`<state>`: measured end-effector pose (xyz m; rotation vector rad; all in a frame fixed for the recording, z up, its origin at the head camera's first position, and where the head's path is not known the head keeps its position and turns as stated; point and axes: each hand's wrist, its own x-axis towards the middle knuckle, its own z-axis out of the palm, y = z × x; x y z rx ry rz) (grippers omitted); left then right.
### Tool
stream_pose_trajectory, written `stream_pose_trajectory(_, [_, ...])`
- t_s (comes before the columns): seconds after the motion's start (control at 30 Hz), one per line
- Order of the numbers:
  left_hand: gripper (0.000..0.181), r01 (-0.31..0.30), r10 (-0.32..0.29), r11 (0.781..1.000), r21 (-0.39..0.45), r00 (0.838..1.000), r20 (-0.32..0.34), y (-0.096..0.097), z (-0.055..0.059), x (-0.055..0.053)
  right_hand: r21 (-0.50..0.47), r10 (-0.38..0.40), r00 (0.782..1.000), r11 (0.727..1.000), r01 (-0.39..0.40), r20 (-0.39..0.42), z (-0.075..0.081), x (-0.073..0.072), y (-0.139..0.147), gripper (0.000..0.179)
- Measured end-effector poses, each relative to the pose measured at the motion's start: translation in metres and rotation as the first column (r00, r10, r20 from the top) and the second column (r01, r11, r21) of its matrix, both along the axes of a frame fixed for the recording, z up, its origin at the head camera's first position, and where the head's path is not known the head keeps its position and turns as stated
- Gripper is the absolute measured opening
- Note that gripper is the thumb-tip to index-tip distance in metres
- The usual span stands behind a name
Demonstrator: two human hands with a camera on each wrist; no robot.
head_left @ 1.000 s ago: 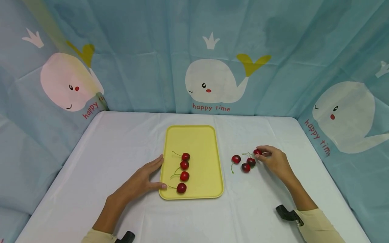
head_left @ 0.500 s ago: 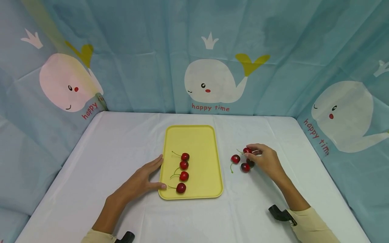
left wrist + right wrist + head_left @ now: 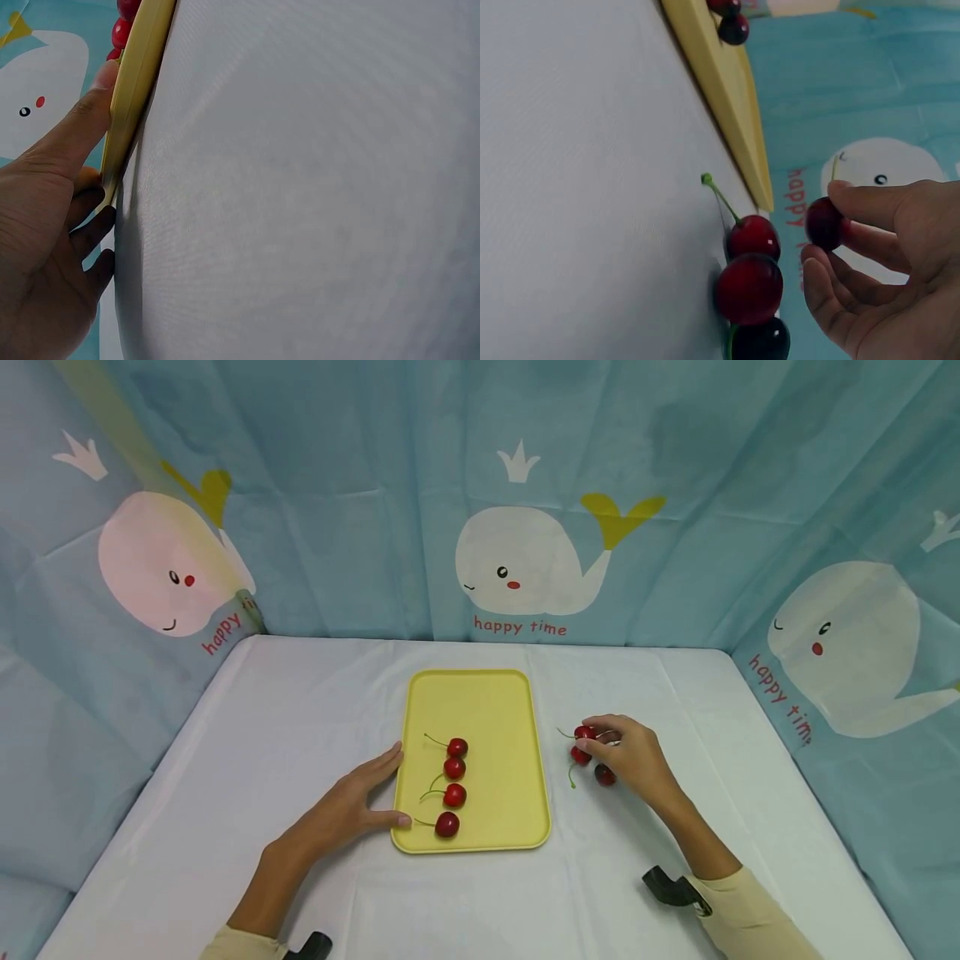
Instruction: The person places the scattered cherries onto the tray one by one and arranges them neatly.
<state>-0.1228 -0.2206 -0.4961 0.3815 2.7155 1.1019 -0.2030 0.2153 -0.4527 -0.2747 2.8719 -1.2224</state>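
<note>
My right hand [image 3: 632, 758] pinches a dark red cherry [image 3: 584, 734] between thumb and fingertips, raised above the table right of the yellow tray [image 3: 504, 760]. The right wrist view shows this held cherry [image 3: 825, 224] with its stem pointing up in the picture. Below it three loose cherries sit close together, among them a front cherry [image 3: 749, 289] and a green-stemmed cherry [image 3: 754, 238]; from the head view my hand hides one. My left hand [image 3: 341, 810] rests at the tray's left side, its thumb [image 3: 106, 75] lying on the rim and the fingers spread along the edge.
On the tray's left half several cherries, such as the lowest cherry [image 3: 447, 824], form a column with stems leftward. A white cloth [image 3: 315, 693] covers the table. Blue curtains [image 3: 345, 527] with printed whales enclose the back and sides.
My right hand has carried the pinched cherry leftward from the right side of the loose cherries toward the tray. My left hand and the tray have stayed put.
</note>
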Motion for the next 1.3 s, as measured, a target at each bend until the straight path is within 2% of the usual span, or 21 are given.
stream_pose_trajectory(0.33, [0.115,-0.003,0.003,1.000,-0.006,1.000,0.009,0.001,0.001,0.000,-0.038,0.037,0.999,0.999,-0.036,0.008,-0.002,-0.001,-0.022,0.040])
stream_pose_trajectory(0.6, [0.116,-0.011,0.011,1.000,-0.010,0.999,0.039,0.002,0.003,0.000,-0.055,0.067,0.998,0.996,-0.067,0.005,-0.006,-0.003,-0.037,0.039])
stream_pose_trajectory(0.87, [0.116,-0.019,0.019,1.000,-0.008,0.998,0.058,0.004,0.007,0.001,-0.043,0.079,0.996,0.996,-0.078,0.028,-0.010,-0.005,-0.056,0.037])
stream_pose_trajectory(1.3, [0.116,-0.040,0.040,0.999,-0.004,0.996,0.083,0.005,0.007,0.001,-0.016,0.125,0.992,0.992,-0.125,-0.001,-0.019,-0.005,-0.084,0.034])
